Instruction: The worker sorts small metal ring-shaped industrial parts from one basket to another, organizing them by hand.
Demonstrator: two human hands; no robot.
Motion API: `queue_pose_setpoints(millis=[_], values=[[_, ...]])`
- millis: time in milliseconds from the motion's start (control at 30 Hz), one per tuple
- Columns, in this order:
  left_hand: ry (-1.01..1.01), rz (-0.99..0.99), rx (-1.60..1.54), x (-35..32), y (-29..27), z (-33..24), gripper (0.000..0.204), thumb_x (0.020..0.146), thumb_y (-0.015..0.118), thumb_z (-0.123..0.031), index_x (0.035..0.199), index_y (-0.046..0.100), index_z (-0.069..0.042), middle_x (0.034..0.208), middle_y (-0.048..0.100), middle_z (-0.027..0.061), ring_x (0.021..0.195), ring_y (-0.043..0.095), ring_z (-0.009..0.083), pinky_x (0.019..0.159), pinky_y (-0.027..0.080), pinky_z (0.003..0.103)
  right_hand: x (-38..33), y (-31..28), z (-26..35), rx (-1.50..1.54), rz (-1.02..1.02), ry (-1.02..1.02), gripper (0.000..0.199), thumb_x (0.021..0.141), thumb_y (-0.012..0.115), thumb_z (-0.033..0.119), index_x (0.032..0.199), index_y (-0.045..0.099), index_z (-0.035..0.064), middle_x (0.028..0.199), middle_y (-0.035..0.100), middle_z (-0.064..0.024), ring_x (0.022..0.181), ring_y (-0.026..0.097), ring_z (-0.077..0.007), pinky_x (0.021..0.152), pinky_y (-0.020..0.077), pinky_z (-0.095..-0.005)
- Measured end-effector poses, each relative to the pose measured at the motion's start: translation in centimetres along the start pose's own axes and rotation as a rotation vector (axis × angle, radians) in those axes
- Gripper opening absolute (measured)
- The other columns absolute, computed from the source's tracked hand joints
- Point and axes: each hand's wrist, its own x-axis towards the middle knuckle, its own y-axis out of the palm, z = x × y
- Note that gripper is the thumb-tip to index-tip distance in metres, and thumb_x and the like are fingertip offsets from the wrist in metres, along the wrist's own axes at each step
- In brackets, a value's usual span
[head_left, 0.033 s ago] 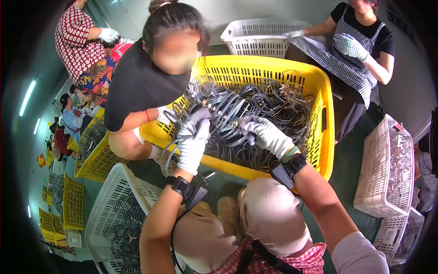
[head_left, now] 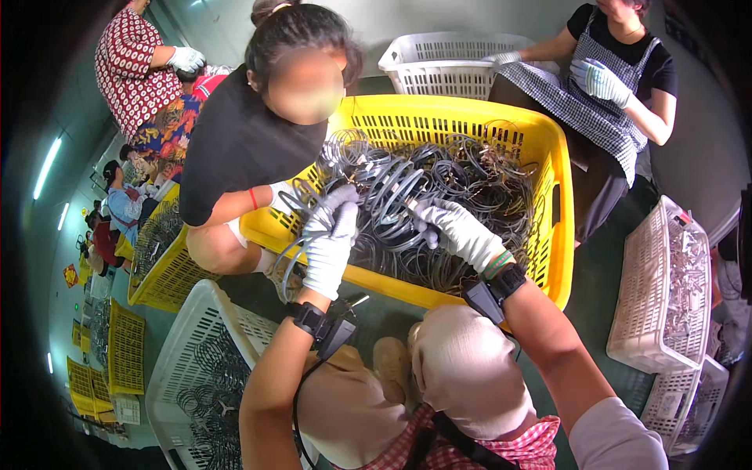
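one coil at a time, gently steady the thin grey looped cables [head_left: 389, 192] above the yellow slotted plastic basket [head_left: 392, 287], with the left white-gloved hand [head_left: 329, 235] closed around loops and the right white-gloved hand [head_left: 453, 227] curled beside them, grip too hidden to tell.

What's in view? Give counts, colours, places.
Large basket: one, yellow, centre
Cable coils: many, dark grey, in large basket
Other baskets: several, yellow, left
White baskets: at least four, white, top, lower left, right
Small parts: many, silvery, in right basket
Co-workers: several, mixed clothing, left and top
Lights: several, white, far left
Wrist devices: two, black, on wrists
Legs: two, beige-clad, bottom centre
Left hand, right hand: two, white-gloved, at coils
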Motion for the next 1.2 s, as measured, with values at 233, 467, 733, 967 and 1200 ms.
queue_pose_setpoints(millis=[233,467,733,967,1200], values=[[-0.347,0.262,-0.231,-0.3,-1.1,-0.2,0.053,0.095,0.037,-0.050,0.094,0.061,-0.003,0.068,0.061,0.0066,0.038,0.040,0.0039,0.034,0.030,0.017,0.3,-0.3,0.3,0.269,0.141,0.112,0.029,0.094,0.052,0.027,0.108,0.056,0.0018,0.076,0.055,-0.0014,0.057,0.050,-0.0102,0.051,0.0426,-0.0215],[-0.346,0.302,0.004,-1.3,-0.4,-0.1,0.049,0.093,0.043,-0.049,0.088,0.061,-0.004,0.061,0.057,0.0010,0.039,0.039,0.0035,0.036,0.030,0.018,-0.4,1.8,0.9,0.374,0.153,0.011,0.026,0.091,0.057,0.020,0.112,0.057,0.0040,0.094,0.064,-0.0056,0.072,0.061,-0.0149,0.065,0.0507,-0.0296],[-0.074,0.360,0.268,-0.5,-0.7,1.9,0.028,0.095,0.048,-0.030,0.107,0.059,-0.007,0.087,0.062,0.0025,0.068,0.055,0.0063,0.063,0.046,0.022,-0.4,1.6,1.3,0.404,0.284,-0.012,0.030,0.089,0.059,0.021,0.113,0.055,0.0028,0.100,0.063,-0.0070,0.075,0.061,-0.0151,0.071,0.0505,-0.0289],[-0.423,0.036,-0.174,-0.2,-2.3,2.8,0.027,0.092,0.054,-0.024,0.116,0.056,-0.010,0.103,0.062,0.0026,0.063,0.058,0.0065,0.044,0.043,0.017,-0.6,1.0,1.5,0.465,0.276,-0.094,0.031,0.087,0.061,0.022,0.112,0.054,0.0037,0.102,0.060,-0.0073,0.075,0.060,-0.0140,0.071,0.0495,-0.0266],[-0.739,0.185,-0.605,0.0,-2.7,2.1,0.027,0.091,0.054,-0.034,0.103,0.060,-0.010,0.086,0.064,0.0021,0.050,0.040,0.0045,0.046,0.033,0.018,-0.3,1.0,1.7,0.416,0.259,-0.138,0.030,0.091,0.056,0.027,0.110,0.055,0.0042,0.107,0.058,-0.0083,0.073,0.060,-0.0148,0.069,0.0496,-0.0267]])
